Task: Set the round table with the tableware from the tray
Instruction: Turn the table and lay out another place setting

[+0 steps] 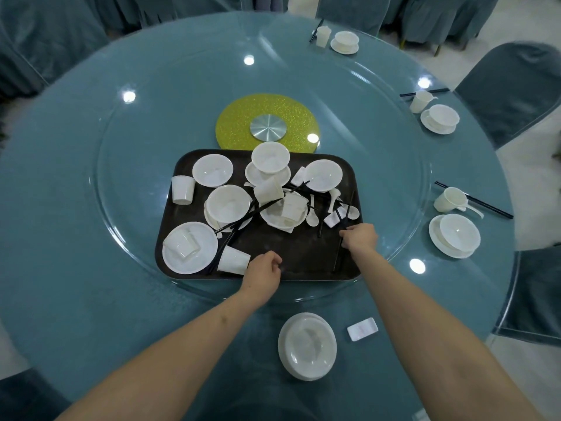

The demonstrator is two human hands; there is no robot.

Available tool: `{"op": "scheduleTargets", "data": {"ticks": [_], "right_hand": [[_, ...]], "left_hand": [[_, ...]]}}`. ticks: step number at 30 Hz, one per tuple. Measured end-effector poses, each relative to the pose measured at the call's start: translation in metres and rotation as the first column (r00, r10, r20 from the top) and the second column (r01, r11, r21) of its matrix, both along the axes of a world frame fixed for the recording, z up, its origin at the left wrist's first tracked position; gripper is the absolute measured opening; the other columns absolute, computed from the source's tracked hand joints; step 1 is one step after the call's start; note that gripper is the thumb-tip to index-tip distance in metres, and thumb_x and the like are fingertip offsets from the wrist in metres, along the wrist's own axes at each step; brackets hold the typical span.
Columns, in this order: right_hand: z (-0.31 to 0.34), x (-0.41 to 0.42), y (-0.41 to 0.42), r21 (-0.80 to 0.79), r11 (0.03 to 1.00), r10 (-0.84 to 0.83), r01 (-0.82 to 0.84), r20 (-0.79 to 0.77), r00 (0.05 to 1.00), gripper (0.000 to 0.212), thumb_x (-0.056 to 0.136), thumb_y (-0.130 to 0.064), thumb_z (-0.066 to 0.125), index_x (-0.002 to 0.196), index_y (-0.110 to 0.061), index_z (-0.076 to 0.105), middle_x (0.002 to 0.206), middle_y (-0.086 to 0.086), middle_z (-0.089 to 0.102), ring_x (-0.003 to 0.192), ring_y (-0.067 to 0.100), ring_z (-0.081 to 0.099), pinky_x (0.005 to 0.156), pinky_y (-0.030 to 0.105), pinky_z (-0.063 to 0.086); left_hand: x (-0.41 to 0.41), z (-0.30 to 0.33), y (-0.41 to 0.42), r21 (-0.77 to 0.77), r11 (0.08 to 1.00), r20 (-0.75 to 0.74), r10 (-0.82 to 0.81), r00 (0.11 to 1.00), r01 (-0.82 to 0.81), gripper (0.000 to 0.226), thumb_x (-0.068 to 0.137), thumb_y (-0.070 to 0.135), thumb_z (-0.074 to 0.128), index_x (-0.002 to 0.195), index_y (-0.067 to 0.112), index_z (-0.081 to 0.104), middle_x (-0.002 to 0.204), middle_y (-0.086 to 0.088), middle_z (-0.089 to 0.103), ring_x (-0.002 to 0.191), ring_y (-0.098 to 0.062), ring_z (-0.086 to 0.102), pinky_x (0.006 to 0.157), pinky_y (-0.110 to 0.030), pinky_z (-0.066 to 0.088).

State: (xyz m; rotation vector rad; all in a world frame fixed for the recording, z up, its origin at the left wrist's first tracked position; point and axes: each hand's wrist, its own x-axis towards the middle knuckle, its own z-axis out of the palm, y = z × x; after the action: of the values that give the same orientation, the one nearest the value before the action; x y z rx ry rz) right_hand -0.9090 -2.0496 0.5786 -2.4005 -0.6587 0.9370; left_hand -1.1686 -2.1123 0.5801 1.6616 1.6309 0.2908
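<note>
Many white pieces lie jumbled on the dark tray (303,259), which sits on the glass turntable (121,226) of the round table (60,299): bowls, saucers, cups, spoons, small rests and black chopsticks crossing one another. At the tray's near-left corner a plate (173,259) carries a cup tipped on its side (186,244). Just right of it a second cup (232,260) lies on its side on the tray floor. One cup (182,189) stands upright at the tray's left edge.

Near table edge: a bowl on a plate (306,346), with a white chopstick rest (362,329) just beside it to the right. Three finished settings sit along the right rim, each bowl on saucer with cup and chopsticks.

Left hand (265,264): fingers curled, knuckles up, at the open mouth of the fallen cup, touching or nearly so; whether it grips cannot be told. Right hand (361,237): over the tray's right side, fingers closed around a pair of black chopsticks (338,258) that run towards the tray's near edge.
</note>
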Motion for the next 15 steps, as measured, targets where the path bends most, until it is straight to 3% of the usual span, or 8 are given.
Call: {"op": "scheduleTargets", "data": {"ticks": [5,7,10,13,15], "right_hand": [[0.0,0.005,-0.013,0.023,0.996,-0.086,0.09,-0.148,0.985,0.009,0.078,-0.006,0.083,0.083,-0.009,0.077,0.079,0.013,0.073,0.062,0.026,0.073,0.072,0.042,0.065],[0.007,0.003,-0.023,0.038,0.992,-0.114,0.123,-0.199,0.973,0.008,0.079,-0.004,0.083,0.079,-0.008,0.076,0.084,0.014,0.073,0.064,0.025,0.072,0.068,0.038,0.064],[0.015,-0.001,-0.039,0.045,0.984,-0.155,0.174,-0.282,0.947,0.018,0.079,0.0,0.083,0.068,-0.008,0.071,0.083,0.013,0.07,0.069,0.025,0.069,0.074,0.041,0.064],[0.016,-0.005,-0.058,0.033,0.983,-0.161,0.183,-0.336,0.928,0.019,0.081,0.001,0.079,0.068,-0.002,0.066,0.073,0.011,0.065,0.066,0.022,0.066,0.078,0.043,0.063],[0.021,-0.01,-0.073,0.026,0.981,-0.172,0.194,-0.36,0.917,0.018,0.081,0.001,0.079,0.072,0.0,0.063,0.073,0.015,0.063,0.068,0.023,0.065,0.072,0.042,0.063]], "left_hand": [[0.009,0.012,-0.006,-0.043,0.999,0.037,0.021,0.999,-0.02,0.014,0.097,0.023,0.054,0.106,0.021,0.064,0.093,0.006,0.065,0.086,-0.011,0.059,0.075,-0.023,0.044],[0.016,0.016,-0.011,-0.083,0.996,0.069,0.027,0.997,-0.021,0.012,0.096,0.026,0.057,0.103,0.021,0.065,0.093,0.006,0.066,0.086,-0.012,0.063,0.078,-0.027,0.05],[0.026,0.019,-0.021,-0.176,0.984,0.159,0.056,0.986,-0.028,0.009,0.094,0.028,0.059,0.096,0.021,0.066,0.086,0.005,0.069,0.077,-0.012,0.068,0.076,-0.032,0.058],[0.04,0.027,-0.038,-0.311,0.95,0.255,0.123,0.959,-0.039,0.012,0.093,0.025,0.063,0.092,0.014,0.067,0.079,-0.003,0.072,0.064,-0.014,0.069,0.066,-0.033,0.059],[0.051,0.028,-0.051,-0.377,0.926,0.301,0.161,0.94,-0.038,0.014,0.093,0.025,0.066,0.089,0.011,0.068,0.077,-0.007,0.073,0.065,-0.018,0.07,0.067,-0.035,0.062]]}}
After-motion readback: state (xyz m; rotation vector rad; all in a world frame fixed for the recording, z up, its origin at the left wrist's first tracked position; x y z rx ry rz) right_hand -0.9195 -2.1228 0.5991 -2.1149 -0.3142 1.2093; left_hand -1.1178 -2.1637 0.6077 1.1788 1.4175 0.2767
